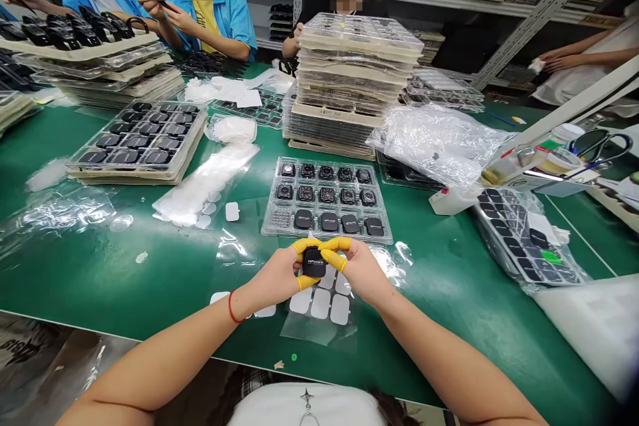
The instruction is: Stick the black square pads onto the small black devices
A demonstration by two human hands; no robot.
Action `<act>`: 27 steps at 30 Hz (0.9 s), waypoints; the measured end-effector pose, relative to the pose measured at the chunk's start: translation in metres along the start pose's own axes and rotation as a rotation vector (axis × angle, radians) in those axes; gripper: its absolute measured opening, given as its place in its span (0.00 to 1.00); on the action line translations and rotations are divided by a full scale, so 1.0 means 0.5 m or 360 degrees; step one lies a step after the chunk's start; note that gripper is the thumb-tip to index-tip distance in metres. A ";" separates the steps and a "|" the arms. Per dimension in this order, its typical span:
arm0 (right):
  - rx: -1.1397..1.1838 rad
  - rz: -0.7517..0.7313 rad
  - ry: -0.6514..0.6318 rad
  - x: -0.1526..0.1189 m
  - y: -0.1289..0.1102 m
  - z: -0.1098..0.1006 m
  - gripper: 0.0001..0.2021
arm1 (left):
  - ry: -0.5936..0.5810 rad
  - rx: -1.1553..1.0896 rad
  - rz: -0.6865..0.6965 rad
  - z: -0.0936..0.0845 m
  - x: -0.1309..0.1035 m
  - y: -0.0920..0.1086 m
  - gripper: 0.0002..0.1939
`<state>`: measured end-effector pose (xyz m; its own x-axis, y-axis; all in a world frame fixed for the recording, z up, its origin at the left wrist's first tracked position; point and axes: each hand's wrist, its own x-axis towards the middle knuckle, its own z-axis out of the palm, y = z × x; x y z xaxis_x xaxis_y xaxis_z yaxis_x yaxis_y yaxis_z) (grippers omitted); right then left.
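Note:
A black square smartwatch case (314,263) with white lettering on its face is held up between my hands. My left hand (280,274), in yellow finger cots, grips it by its left side, top and bottom. My right hand (357,267), also in yellow finger cots, pinches at its upper right corner; whether a film edge is in that pinch I cannot make out. Below lies a clear sheet with white rounded-square stickers (320,304). Just beyond is a clear plastic tray (327,237) of watch cases, the front row lettered, with its front left pocket showing no case.
A tall stack of trays (344,86) stands behind. More watch trays (134,136) lie left, beside a pile of clear film sheets (204,180). At right are a white bottle (454,200), scissors (602,146) and a bagged tray (524,239). Co-workers sit across the green table (150,286).

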<state>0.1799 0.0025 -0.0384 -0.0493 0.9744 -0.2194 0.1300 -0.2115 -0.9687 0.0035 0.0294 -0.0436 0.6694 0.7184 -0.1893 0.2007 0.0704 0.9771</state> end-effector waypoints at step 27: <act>-0.0505 -0.0336 0.0242 0.066 -0.016 0.007 0.12 | 0.0075 0.0046 -0.0092 -0.006 0.009 -0.014 0.16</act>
<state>0.1736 0.0360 -0.0382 0.0363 0.9991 0.0232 0.4327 0.0052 -0.9015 0.0032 0.0342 -0.0508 0.6220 0.7453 -0.2400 0.2591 0.0932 0.9613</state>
